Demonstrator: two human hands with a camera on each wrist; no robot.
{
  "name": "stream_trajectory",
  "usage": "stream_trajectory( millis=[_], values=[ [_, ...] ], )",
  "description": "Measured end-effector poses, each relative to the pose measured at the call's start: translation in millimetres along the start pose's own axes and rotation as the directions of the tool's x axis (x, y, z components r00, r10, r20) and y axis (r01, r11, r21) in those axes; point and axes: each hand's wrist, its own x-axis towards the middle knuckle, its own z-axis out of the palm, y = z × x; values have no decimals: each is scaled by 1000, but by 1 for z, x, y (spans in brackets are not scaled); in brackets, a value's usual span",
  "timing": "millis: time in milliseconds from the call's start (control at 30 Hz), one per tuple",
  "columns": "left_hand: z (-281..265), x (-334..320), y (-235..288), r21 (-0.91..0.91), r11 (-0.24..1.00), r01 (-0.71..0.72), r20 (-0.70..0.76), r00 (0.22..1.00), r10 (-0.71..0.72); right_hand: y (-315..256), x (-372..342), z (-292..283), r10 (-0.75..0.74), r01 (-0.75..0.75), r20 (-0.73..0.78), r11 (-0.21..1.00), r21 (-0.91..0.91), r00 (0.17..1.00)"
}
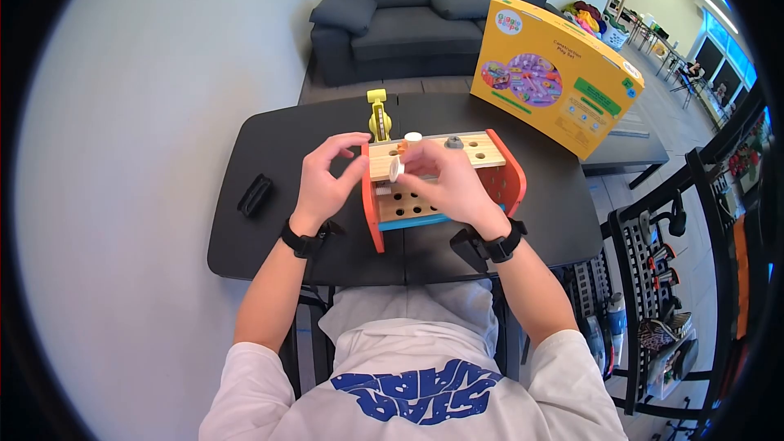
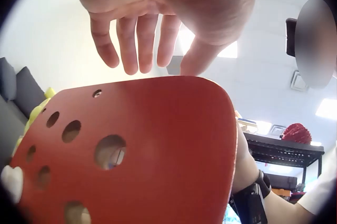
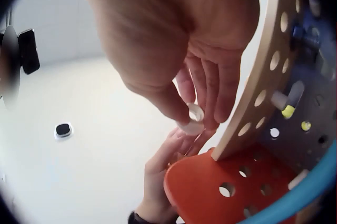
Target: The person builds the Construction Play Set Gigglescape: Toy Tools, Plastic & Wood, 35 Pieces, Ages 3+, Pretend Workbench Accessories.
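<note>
A wooden toy workbench (image 1: 433, 165) with red side panels (image 2: 163, 129) and a blue front bar stands on the black table. My right hand (image 1: 452, 180) pinches a small white ring-shaped piece (image 3: 194, 120) between thumb and fingertips, over the bench top's left part. My left hand (image 1: 329, 182) is at the bench's left end, holding nothing; its fingers (image 2: 145, 45) reach loosely spread over the red panel's upper edge. On the bench top are a white round piece (image 1: 413, 138), an orange piece (image 1: 402, 147) and a grey nut (image 1: 454, 143). A white threaded piece (image 1: 382, 191) shows beneath the top, beside the left panel.
Behind the bench stands a yellow-green toy piece (image 1: 378, 118). A large yellow play-set box (image 1: 555, 73) rises at the back right. The black table (image 1: 286, 147) also bears a small black object (image 1: 255, 195) on its left. Beyond are a grey sofa (image 1: 408, 28) and a black rack (image 1: 645, 278).
</note>
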Motion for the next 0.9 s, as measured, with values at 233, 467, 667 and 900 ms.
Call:
stream_trajectory(
  millis=[233,467,667,900],
  values=[
    [8,-22,-50,115,915,387,-15,922,-387,30,-25,10,55,39,239,928,-370,970],
    [18,-42,-76,171,800,575,216,771,-600,56,-10,16,187,-118,171,930,-348,967],
    [23,-42,-73,76,787,612,271,747,-607,89,6,34,142,-84,106,900,-427,984],
    [35,-53,-107,0,814,581,262,785,-561,115,16,48,127,-19,141,805,-593,982]
  ],
)
